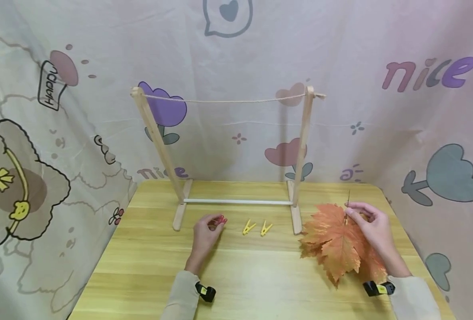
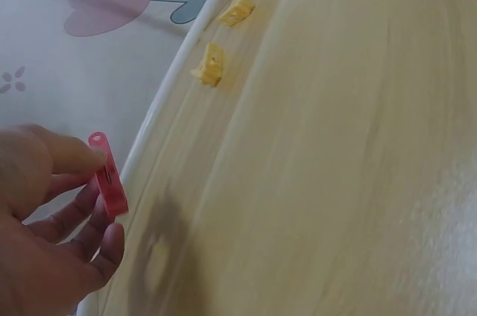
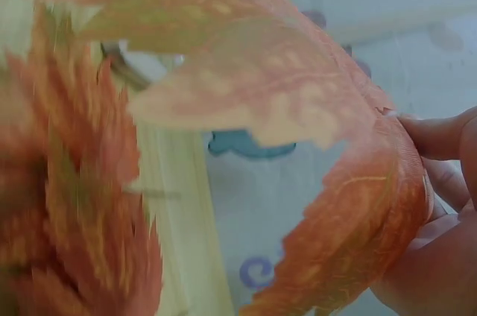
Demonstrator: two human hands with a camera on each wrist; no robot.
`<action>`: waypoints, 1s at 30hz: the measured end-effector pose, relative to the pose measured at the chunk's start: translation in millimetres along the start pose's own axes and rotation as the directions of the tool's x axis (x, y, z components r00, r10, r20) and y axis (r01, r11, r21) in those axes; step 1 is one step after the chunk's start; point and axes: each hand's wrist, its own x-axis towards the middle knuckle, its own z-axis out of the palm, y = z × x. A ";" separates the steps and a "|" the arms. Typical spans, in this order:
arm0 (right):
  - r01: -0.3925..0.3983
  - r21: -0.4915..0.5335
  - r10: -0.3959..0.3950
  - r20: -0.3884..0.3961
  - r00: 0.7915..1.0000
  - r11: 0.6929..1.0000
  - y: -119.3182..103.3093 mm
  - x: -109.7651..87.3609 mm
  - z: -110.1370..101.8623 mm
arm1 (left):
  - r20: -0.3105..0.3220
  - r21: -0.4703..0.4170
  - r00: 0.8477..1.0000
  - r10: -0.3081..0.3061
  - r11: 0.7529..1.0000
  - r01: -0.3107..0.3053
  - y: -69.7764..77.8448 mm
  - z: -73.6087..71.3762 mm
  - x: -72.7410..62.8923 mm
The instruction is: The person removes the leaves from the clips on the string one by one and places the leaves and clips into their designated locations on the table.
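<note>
My left hand (image 1: 206, 229) pinches a red clothespin (image 2: 110, 178) between thumb and fingers, just above the table left of centre. Two yellow clothespins (image 1: 249, 227) lie on the wood to its right. With my right hand (image 1: 374, 226) I pinch an orange maple leaf (image 1: 342, 240) near its stem, which points up. In the right wrist view this leaf (image 3: 365, 204) hangs from the fingertips, and more orange leaves (image 3: 89, 212) lie below it on the table. How many leaves lie there I cannot tell.
A wooden frame (image 1: 304, 133) stands at the back of the table (image 1: 244, 284). A thin string (image 1: 228, 102) runs between its post tops and a white rod (image 1: 236, 202) joins its feet. Patterned curtain cloth (image 1: 228, 58) hangs behind and at both sides.
</note>
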 end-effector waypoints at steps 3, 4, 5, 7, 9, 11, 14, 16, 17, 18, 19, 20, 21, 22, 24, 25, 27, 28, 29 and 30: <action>-0.014 -0.023 0.013 -0.012 1.000 1.000 8.2 1.5 -10.3 | 0.002 0.039 1.000 -0.004 0.999 0.004 -3.7 2.8 0.5; -0.018 -0.025 0.018 -0.016 1.000 1.000 10.7 1.7 -14.0 | 0.003 0.047 1.000 -0.005 0.999 0.005 -4.9 4.0 0.8; -0.026 -0.033 0.025 -0.020 0.999 0.999 13.4 1.6 -17.8 | 0.004 0.055 1.000 -0.006 0.998 0.006 -5.9 5.2 1.0; -0.047 -0.040 0.046 -0.026 0.999 0.998 18.4 0.5 -26.3 | 0.004 0.061 1.000 -0.011 0.998 0.011 -7.3 7.7 1.0; -0.074 -0.041 0.073 -0.026 0.997 0.996 24.3 -1.2 -35.8 | -0.001 0.055 0.999 -0.035 0.998 0.035 -8.0 9.8 0.6; -0.104 -0.046 0.103 -0.023 0.994 0.994 31.2 -3.1 -46.2 | -0.009 0.056 0.999 -0.053 0.997 0.053 -8.5 11.8 -0.4; -0.142 -0.053 0.142 -0.017 0.990 0.988 42.3 -4.0 -61.7 | -0.018 0.058 0.998 -0.065 0.996 0.066 -9.5 12.6 -2.1; -0.165 -0.080 0.165 -0.014 0.986 0.983 49.6 -4.1 -72.0 | -0.019 0.063 0.998 -0.059 0.996 0.060 -10.2 13.3 -2.8; -0.174 -0.097 0.174 -0.013 0.985 0.980 53.6 -4.4 -77.0 | -0.019 0.066 0.998 -0.054 0.996 0.055 -10.8 13.9 -2.9; -0.186 -0.112 0.187 -0.009 0.982 0.976 58.2 -4.7 -81.5 | -0.021 0.069 0.999 -0.051 0.996 0.052 -11.2 14.3 -3.1; -0.198 -0.131 0.199 -0.004 0.980 0.972 62.1 -3.8 -85.7 | -0.026 0.074 0.999 -0.045 0.996 0.047 -11.6 14.9 -3.4; -0.210 -0.146 0.212 0.000 0.977 0.967 66.5 -3.1 -89.2 | -0.033 0.080 0.999 -0.038 0.996 0.041 -12.0 15.4 -3.7; -0.221 -0.164 0.225 0.005 0.974 0.961 71.7 -2.9 -92.1 | -0.039 0.085 0.999 -0.034 0.996 0.037 -12.6 15.8 -3.7; -0.235 -0.166 0.240 0.014 0.971 0.958 77.6 -2.9 -94.7 | -0.043 0.092 0.999 -0.032 0.995 0.036 -13.0 16.2 -3.6; -0.261 -0.159 0.269 0.033 0.962 0.952 89.3 -4.0 -99.7 | -0.050 0.102 0.998 -0.024 0.994 0.028 -12.8 17.2 -3.7; -0.275 -0.160 0.285 0.044 0.957 0.948 94.5 -4.8 -102.0 | -0.053 0.105 0.998 -0.016 0.994 0.022 -12.8 17.7 -3.7; -0.310 -0.156 0.325 0.080 0.942 0.938 103.5 -5.8 -107.2 | -0.059 0.104 0.998 -0.018 0.994 0.024 -12.4 19.9 -3.8; -0.330 -0.157 0.347 0.099 0.933 0.931 107.0 -5.9 -109.8 | -0.061 0.103 0.998 -0.022 0.994 0.028 -12.1 21.2 -4.1; -0.346 -0.170 0.368 0.118 0.922 0.923 109.7 -5.9 -112.2 | -0.066 0.102 0.998 -0.023 0.994 0.029 -11.9 22.7 -4.5; -0.362 -0.197 0.391 0.135 0.910 0.911 112.4 -5.8 -114.4 | -0.072 0.101 0.997 -0.025 0.994 0.033 -11.8 24.2 -5.0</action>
